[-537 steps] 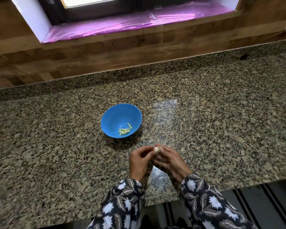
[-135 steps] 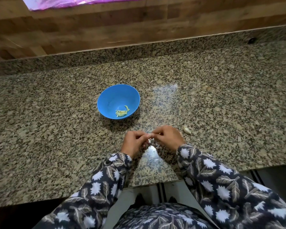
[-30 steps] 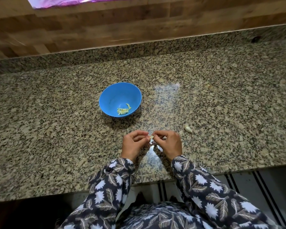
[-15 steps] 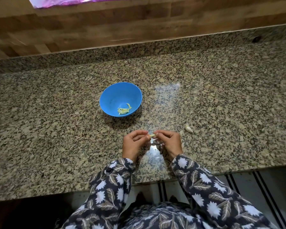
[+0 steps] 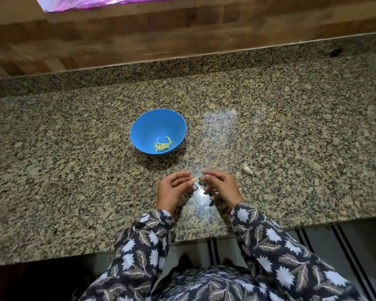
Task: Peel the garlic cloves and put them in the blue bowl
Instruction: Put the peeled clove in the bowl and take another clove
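I see L hand (image 5: 174, 189) pinching a pale peeled garlic clove (image 5: 195, 178) at thumb & fingertips, low over the granite counter (image 5: 74, 170). R hand (image 5: 220, 186) is blurred, fingers loosely curled, holding nothing, just beside it. Beyond sits the blue bowl (image 5: 148, 127) w/ peeled cloves (image 5: 162, 146); an unpeeled clove (image 5: 247, 169) lies on the right.

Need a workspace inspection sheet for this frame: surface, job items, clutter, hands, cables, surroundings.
Surface: granite counter, speckled, glare patch near the hands.
Job's things: blue bowl upright, peeled garlic pieces inside; held clove between the hands; unpeeled clove on the counter, right of the hands.
Clutter: nothing seen.
Hands: left hand pinches the held clove; right hand blurred beside it, grip unclear.
Cables: nothing seen.
Surroundings: wood-panel wall, pink film at the top edge.
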Available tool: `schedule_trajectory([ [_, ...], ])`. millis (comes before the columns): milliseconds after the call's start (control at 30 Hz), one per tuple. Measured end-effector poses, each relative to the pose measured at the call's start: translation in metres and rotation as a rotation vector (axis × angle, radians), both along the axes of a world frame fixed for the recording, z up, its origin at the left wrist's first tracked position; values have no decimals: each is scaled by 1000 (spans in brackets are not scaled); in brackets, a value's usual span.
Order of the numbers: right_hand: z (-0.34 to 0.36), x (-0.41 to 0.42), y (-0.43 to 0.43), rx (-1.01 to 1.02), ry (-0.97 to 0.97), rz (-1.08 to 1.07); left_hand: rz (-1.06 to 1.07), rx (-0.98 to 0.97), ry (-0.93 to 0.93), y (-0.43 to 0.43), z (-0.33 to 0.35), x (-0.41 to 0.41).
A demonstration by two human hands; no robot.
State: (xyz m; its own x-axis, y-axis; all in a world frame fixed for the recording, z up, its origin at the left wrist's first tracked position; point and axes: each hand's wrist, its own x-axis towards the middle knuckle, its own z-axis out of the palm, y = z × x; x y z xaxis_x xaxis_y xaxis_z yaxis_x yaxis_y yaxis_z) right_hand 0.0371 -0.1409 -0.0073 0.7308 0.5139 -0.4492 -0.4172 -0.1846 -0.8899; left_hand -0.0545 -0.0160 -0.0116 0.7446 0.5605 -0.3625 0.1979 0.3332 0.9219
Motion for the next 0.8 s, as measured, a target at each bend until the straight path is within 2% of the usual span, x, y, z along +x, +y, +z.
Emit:
schedule_trajectory([
  [200,-4,-2,-2,-23,-16,14,-98,251,3,-1,-2,2],
  [333,-3,-4,0,24,52,33,-160,312,-27,-3,-2,2],
  [433,-1,-2,-1,40,101,-38,-38,393,50,9,-6,-4],
  [500,-1,1,-6,47,113,-85,122,459,175,23,-11,-15],
  [567,-3,4,-12,39,113,-115,195,570,335,38,-17,-27],
  [667,-6,8,-23,59,144,-177,98,869,483,45,-25,-37],
  [733,-8,11,-31,66,160,-228,47,1000,404,31,-25,-37],
  [800,-9,14,-40,66,163,-296,-137,1040,303,6,-29,-34],
])
